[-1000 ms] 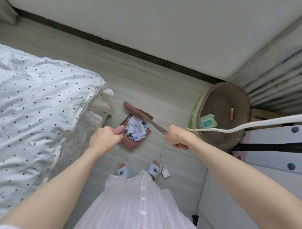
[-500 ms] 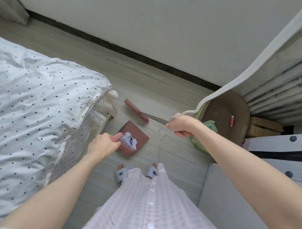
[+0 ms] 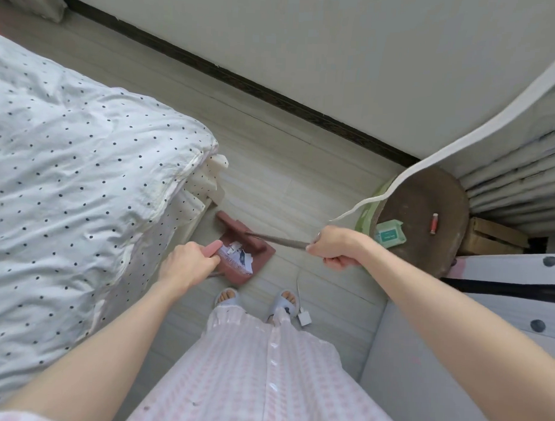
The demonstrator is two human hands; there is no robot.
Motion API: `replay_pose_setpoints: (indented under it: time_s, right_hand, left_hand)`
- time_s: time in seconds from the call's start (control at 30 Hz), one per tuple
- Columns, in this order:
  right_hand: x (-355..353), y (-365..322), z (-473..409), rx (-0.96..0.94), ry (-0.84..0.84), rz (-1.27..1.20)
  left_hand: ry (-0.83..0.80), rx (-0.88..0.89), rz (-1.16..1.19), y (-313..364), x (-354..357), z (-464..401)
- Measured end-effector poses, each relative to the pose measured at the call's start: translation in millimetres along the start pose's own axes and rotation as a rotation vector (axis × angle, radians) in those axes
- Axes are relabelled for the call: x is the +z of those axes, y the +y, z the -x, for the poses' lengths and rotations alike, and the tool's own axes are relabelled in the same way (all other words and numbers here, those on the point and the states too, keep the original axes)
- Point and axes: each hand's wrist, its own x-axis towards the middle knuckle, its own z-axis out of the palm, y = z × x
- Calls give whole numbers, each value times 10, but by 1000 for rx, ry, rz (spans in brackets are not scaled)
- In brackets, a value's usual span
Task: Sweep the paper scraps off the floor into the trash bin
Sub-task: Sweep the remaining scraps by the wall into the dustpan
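Since a second ago the dustpan (image 3: pixel 247 261) has come up off the floor and tipped back, so the paper scraps (image 3: pixel 238 256) that lay spread across it are now bunched at its handle end, and the broom head (image 3: pixel 239 232) has swung in to sit just above the pan's far edge. Left hand (image 3: pixel 186 264) is closed in a fist round the pink dustpan handle (image 3: pixel 212 249), holding the pan low beside the bed (image 3: pixel 82 178). Right hand (image 3: pixel 336 247) is clenched round the thin metal broom handle (image 3: pixel 278 241), which runs from the fist down to the broom head

Judging by the floor (image 3: pixel 271 166) in view, no loose scraps remain on it; the sweeping looks finished and the pile is gathered in the pan. What seems left is carrying the pan to the trash bin and tipping it in. No bin can be made out here: to the right stands a round stool (image 3: pixel 424 215) with a green packet (image 3: pixel 389 234) on it, and a white cable (image 3: pixel 461 147) loops across that side. Both slippered feet (image 3: pixel 257 299) stand just behind the pan
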Motion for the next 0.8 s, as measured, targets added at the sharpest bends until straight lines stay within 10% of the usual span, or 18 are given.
replay_pose_setpoints:
  time_s: [0.5, 0.8]
  right_hand:
    - [153, -208, 42, -27, 202, -5]
    - [849, -151, 175, -45, 9, 145]
  left_hand:
    - [44, -109, 98, -269, 194, 386]
    - [80, -223, 174, -657, 505, 712]
